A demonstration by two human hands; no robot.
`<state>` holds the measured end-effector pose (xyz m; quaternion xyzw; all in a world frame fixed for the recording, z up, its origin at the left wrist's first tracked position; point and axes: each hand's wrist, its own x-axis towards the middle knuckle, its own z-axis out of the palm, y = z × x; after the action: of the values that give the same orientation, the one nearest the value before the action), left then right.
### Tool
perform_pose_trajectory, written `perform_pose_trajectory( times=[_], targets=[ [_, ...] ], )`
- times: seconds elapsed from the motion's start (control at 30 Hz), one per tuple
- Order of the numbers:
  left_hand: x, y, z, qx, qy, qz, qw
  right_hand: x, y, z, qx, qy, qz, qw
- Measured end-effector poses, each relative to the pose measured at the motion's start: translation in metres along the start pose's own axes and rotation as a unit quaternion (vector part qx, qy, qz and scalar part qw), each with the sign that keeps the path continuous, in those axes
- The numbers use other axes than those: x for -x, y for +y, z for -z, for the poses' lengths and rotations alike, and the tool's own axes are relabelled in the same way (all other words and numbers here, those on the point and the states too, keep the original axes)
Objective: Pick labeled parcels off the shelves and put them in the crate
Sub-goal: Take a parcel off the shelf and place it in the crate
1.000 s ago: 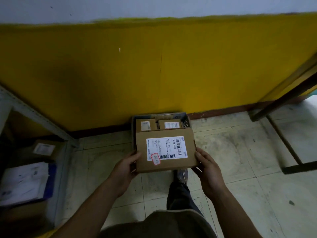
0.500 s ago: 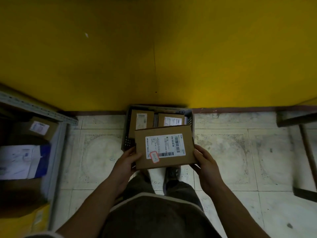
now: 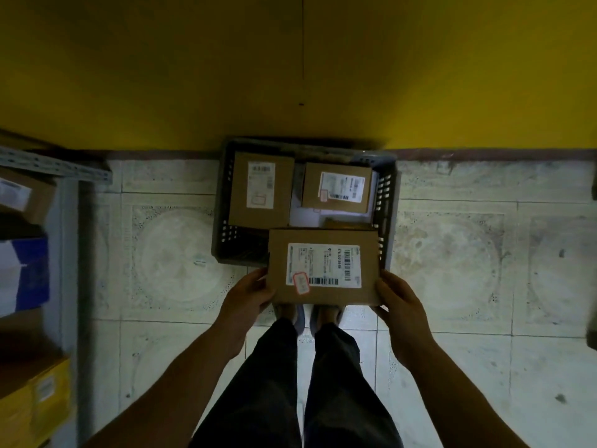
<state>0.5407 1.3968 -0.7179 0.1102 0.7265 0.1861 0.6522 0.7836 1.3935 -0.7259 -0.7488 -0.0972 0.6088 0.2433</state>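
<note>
1. Far left: metal shelf (image 3: pixel 55 169). On it sits a brown carton (image 3: pixel 32 202) with a blurred white label. Below that is a blue-and-white package (image 3: pixel 22 273), and lowest a yellow box (image 3: pixel 38 399). No writing legible on any of them.
2. Left hand (image 3: pixel 248 295): fingers clasped on the near left corner of the held parcel (image 3: pixel 324 234).
3. Crate (image 3: pixel 226 237): dark, slotted walls, on the tiled floor (image 3: pixel 161 263) against the yellow wall (image 3: pixel 193 76).
   - Left half: tall parcel (image 3: pixel 261 218). Its tall label (image 3: pixel 261 185) has a barcode at the top and a red-outlined box at the bottom.
   - Far right: small parcel (image 3: pixel 311 189), lying on something white (image 3: pixel 303 215). Its wide label (image 3: pixel 342 186) carries barcodes and a red-edged mark. Print too small to read.
4. Held parcel: flat, label side up, over the crate's near right corner, covering the rim there. Contact with the crate cannot be told.
   - Its front label (image 3: pixel 336 253) has one barcode along the lower edge and one sideways at right, with a number string too small to read surely.
   - Red-bordered sticker (image 3: pixel 302 282) at the label's lower left.
5. Right hand (image 3: pixel 400 305): fingers clasped on the parcel's near right corner.
</note>
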Motion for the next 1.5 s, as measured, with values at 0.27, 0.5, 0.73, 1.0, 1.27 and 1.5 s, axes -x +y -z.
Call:
perform_pose_trajectory(
  times=[0.27, 0.5, 0.73, 1.0, 1.27, 1.5],
  targets=[
    [-0.139, -0.017, -0.027, -0.086, 0.015, -0.028, 0.996, -0.125, 0.024, -0.022, 0.081, 0.044, -0.001, 0.996],
    [-0.214, -0.012, -0.065, -0.135, 0.052, -0.069, 0.987, -0.212, 0.026, -0.026, 0.125, 0.052, 0.036, 0.990],
    [-0.261, 0.001, -0.084, -0.156, 0.014, -0.071, 0.985, -0.272, 0.030, -0.041, 0.169, 0.042, 0.072, 0.982],
    [-0.288, 0.024, -0.099, -0.200, -0.041, -0.099, 0.974, -0.306, 0.018, -0.050, 0.175, 0.027, 0.072, 0.982],
    [-0.273, 0.031, -0.085, -0.183, -0.053, -0.089, 0.978, -0.286, 0.011, -0.048, 0.213, 0.040, 0.085, 0.973],
    [-0.207, 0.013, -0.062, 0.024, -0.040, 0.019, 0.999, -0.201, 0.010, -0.049, 0.234, 0.016, 0.076, 0.969]
  ],
)
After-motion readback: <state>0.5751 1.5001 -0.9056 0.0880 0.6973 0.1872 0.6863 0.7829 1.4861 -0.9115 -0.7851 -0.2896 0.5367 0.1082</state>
